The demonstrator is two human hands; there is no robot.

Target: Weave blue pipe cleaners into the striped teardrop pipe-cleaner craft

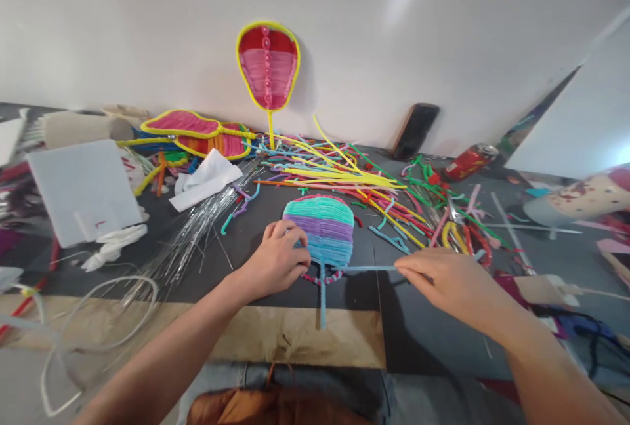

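A small fan of pipe cleaners [327, 231] lies on the dark table in front of me, banded in mint, purple and blue with a light blue handle pointing toward me. A red-and-grey twisted rim shows at its lower end. My left hand [278, 258] is closed on the fan's lower left edge, its fingers curled over it. Between thumb and fingers, my right hand [443, 277] pinches a light blue pipe cleaner [369, 268], stretched straight out to the right from the fan's base. The far end of that strand meets the fan just above the rim.
Loose pipe cleaners [339, 176] are heaped behind the fan. A pink fan with yellow edging [268, 71] leans on the white wall, near a phone [416, 130]. Scissors [457, 235], a red can [471, 161] and a cup [585, 197] lie right; silver wires [191, 235] and a white card [86, 189] left.
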